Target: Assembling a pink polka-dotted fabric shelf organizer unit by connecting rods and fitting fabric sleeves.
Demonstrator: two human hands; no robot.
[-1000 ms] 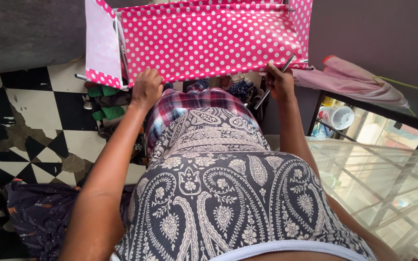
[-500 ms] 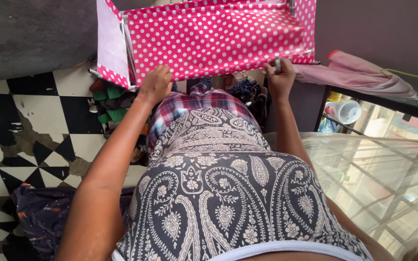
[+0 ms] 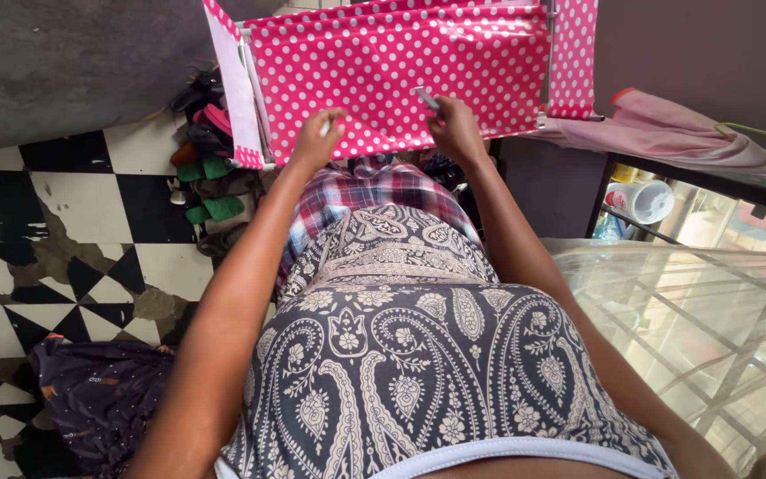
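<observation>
A pink fabric shelf (image 3: 401, 62) with white dots stands in front of me against a grey wall. My left hand (image 3: 316, 137) pinches its front edge left of the middle. My right hand (image 3: 456, 129) rests against the fabric near the middle and holds a short metal rod (image 3: 425, 96) whose tip sticks up from the fingers. A thin metal frame tube (image 3: 546, 62) runs along the shelf's right side. My patterned dress fills the lower middle of the view and hides what lies beneath the shelf's front.
Shoes and sandals (image 3: 206, 168) are piled at the shelf's lower left on a black-and-white chequered floor (image 3: 73, 231). A dark cloth (image 3: 99, 399) lies on the floor. At right are a pink folded cloth (image 3: 667, 133), a white cup (image 3: 644, 200) and pale netting (image 3: 711, 310).
My right hand has moved left from the shelf's right corner to its middle, carrying the rod. My left hand has shifted a little right along the front edge.
</observation>
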